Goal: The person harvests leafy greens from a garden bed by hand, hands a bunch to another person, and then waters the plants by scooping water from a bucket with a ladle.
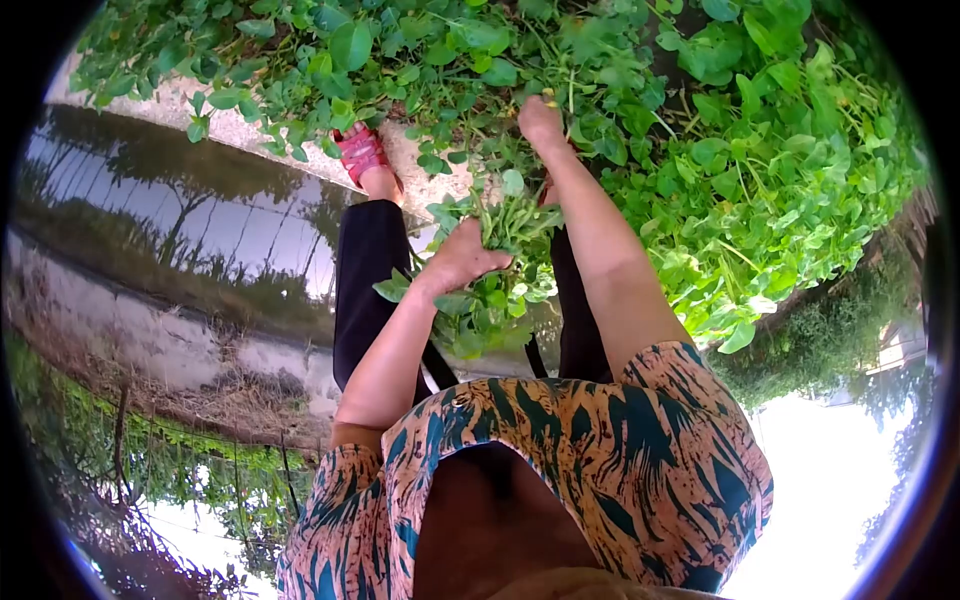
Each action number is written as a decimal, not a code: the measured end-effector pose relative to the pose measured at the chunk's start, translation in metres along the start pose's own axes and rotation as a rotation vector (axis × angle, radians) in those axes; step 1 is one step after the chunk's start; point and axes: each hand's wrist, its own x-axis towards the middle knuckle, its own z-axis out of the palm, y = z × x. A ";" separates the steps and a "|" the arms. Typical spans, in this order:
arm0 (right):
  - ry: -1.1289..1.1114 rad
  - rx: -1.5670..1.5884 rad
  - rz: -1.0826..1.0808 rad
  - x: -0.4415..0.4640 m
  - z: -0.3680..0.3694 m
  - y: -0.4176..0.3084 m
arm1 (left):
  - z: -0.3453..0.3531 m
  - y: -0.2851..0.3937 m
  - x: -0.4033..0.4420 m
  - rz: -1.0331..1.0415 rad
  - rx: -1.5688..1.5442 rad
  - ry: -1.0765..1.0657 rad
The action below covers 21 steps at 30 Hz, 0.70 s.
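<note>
My left hand (464,262) is wrapped round a bunch of leafy green stems (510,225), held low between my legs. Cut or picked stem ends and broad leaves stick out on both sides of the fist. Farther forward, my right hand (541,122) is in among the low green plants (480,60) at the edge of the bed. Its fingers curl downward into the foliage, so whatever they grip is hidden. A small yellowish spot shows by the fingertips.
A pale concrete ledge (290,125) runs along the bed, with my red sandal (362,152) on it. Left of it lies a water channel (220,210), bounded by a concrete wall (150,320). Dense leafy plants (770,210) spread to the right.
</note>
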 end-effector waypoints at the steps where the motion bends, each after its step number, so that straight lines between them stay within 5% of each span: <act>1: 0.000 0.005 -0.026 0.007 0.005 0.004 | 0.002 -0.008 0.005 -0.009 -0.049 -0.005; 6: 0.147 0.218 0.143 0.013 0.024 -0.028 | 0.005 -0.035 0.019 0.086 -0.373 -0.017; 10: 0.340 0.336 -0.107 0.020 0.048 -0.019 | 0.005 -0.030 0.014 0.189 -0.580 -0.008; 13: 0.166 0.235 -0.230 0.013 0.032 -0.012 | -0.015 -0.003 -0.004 0.198 -0.845 -0.148; 16: 0.085 -0.389 -0.389 0.022 0.005 -0.007 | -0.022 -0.002 -0.006 0.228 -0.960 -0.088; 17: 0.312 -0.332 -0.474 0.021 -0.004 -0.010 | -0.023 -0.003 -0.003 0.259 -0.950 -0.064; 20: 0.017 0.966 0.341 0.000 -0.030 -0.036 | -0.027 0.001 -0.002 0.252 -1.115 -0.080; 21: 0.009 1.060 0.186 -0.020 -0.033 -0.039 | -0.026 0.004 -0.004 0.295 -1.186 -0.039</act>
